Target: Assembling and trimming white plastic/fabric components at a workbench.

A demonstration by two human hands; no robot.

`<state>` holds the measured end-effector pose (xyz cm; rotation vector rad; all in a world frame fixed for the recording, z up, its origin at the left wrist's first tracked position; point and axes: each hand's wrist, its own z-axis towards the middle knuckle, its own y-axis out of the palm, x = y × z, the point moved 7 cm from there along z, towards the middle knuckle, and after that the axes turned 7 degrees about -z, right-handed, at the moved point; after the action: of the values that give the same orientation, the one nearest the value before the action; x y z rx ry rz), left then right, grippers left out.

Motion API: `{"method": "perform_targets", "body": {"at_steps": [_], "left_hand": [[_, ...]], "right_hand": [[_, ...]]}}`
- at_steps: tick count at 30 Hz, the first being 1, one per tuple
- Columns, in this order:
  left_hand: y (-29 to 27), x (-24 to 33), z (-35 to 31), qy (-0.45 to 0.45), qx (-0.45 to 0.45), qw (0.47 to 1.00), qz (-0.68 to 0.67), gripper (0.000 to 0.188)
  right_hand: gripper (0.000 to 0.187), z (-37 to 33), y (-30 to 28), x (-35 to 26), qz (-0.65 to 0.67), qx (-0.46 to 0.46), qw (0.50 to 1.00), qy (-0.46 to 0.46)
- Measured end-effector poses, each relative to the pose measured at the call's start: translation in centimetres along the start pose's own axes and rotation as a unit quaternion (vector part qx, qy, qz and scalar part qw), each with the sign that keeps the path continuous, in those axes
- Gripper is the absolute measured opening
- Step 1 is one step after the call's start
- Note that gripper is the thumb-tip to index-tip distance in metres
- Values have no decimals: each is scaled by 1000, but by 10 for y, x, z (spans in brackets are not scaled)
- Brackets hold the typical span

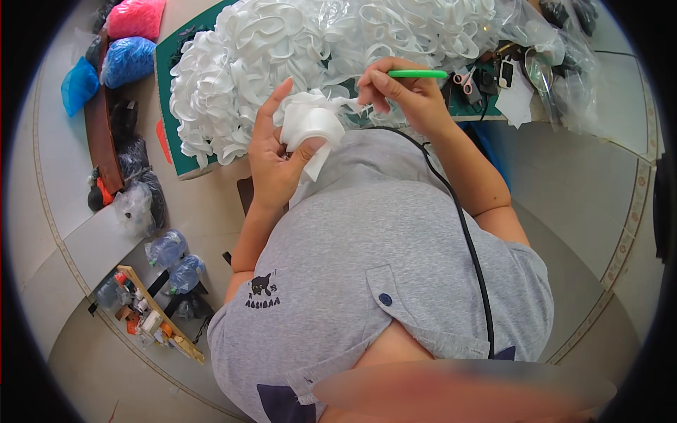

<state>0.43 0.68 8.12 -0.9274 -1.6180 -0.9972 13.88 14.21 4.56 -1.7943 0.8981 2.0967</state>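
Observation:
Held upright before my chest is a loose roll of white strap (310,125), with a short tail hanging down. My left hand (270,156) grips it, thumb across the front and forefinger stretched up along its side. My right hand (415,99) is closed on a slim bright green tool (419,73) that lies across it; its working end is hidden, so I cannot tell the kind. The fingertips of that hand are close to a thin white end running out from the roll. Just beyond both hands spreads a big heap of curled white straps (247,67).
The heap covers most of a green-topped table (164,77). Scissors (463,83), a small white device (505,72) and clear plastic bags (575,92) lie at its right. Pink (135,17) and blue bundles (128,62) sit to the left. A black cable (465,233) runs down my front.

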Motion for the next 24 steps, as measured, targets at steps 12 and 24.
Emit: {"method": "perform_targets", "body": {"at_steps": [12, 24], "left_hand": [[3, -63, -13, -297, -224, 880, -295, 61], [-30, -74, 15, -203, 57, 974, -78, 47]], "right_hand": [[20, 33, 51, 9, -318, -98, 941, -64], [24, 19, 46, 6, -332, -77, 937, 79]]}}
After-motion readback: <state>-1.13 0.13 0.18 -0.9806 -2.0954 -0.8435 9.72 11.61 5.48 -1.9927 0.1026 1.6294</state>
